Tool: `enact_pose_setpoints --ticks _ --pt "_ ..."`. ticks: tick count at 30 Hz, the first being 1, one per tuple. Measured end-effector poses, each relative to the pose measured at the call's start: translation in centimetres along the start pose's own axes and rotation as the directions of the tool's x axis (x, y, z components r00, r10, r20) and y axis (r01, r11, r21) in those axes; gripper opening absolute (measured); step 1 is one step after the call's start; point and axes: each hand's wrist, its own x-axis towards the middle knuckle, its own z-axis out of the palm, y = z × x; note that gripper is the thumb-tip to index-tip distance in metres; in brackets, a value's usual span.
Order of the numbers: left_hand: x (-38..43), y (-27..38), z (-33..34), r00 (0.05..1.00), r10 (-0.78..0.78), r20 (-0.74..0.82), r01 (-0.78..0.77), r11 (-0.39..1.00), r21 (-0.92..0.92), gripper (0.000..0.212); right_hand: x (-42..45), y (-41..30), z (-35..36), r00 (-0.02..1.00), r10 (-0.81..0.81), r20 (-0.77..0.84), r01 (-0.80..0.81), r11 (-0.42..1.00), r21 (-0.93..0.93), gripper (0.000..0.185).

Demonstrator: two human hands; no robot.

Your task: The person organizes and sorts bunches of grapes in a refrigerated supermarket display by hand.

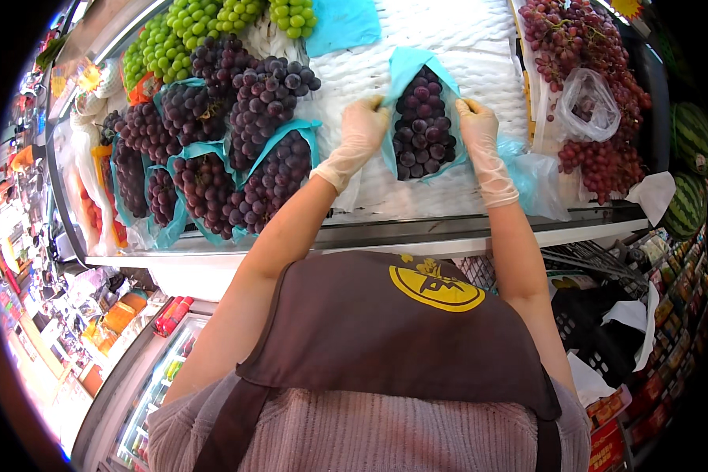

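A bunch of dark purple grapes [425,127] lies on a blue paper wrapper [416,59] over the white padded lining of the display case. The wrapper's top comes to a folded peak above the bunch. My left hand [363,121], in a thin pale glove, pinches the wrapper's left edge. On the other side my right hand [477,121], gloved likewise, has its thumb and fingers closed on the right edge. More dark grape bunches [271,94] are heaped to the left, several in blue paper [314,138].
Green grapes [194,23] lie at the back left, red grapes [602,59] with a clear plastic bag [589,105] at the right. Crumpled blue and clear wrapping [534,177] sits beside my right wrist. The case's front rail [401,233] runs before me. Watermelons [693,138] stand far right.
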Motion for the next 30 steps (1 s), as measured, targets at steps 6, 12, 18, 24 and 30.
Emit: enact_pose_setpoints --ticks 6,12,18,24,30 --pt "1.0 -1.6 -1.6 0.993 -0.114 -0.042 0.119 0.985 0.126 0.036 0.7 0.1 -0.7 0.998 0.011 0.06 0.001 0.982 -0.189 0.021" --pt "2.9 0.2 0.6 0.968 0.173 -0.181 -0.154 0.982 0.113 0.044 2.4 -0.8 0.9 0.907 -0.404 -0.117 0.391 0.912 -0.121 0.021" --pt "6.0 1.9 0.6 0.989 0.087 -0.123 -0.078 0.994 0.077 0.027 4.5 -1.8 0.9 0.986 -0.054 0.157 0.045 0.997 0.061 0.025" --pt "7.2 -0.3 -0.6 0.975 -0.063 -0.214 0.105 0.976 0.19 0.024 6.1 2.2 1.0 0.963 0.246 0.108 -0.259 0.958 0.125 0.025" --pt "5.1 0.3 -2.4 0.993 0.031 -0.112 -0.011 0.984 0.18 0.041 4.1 0.3 -2.0 0.973 0.079 0.217 -0.061 0.994 -0.092 0.039"
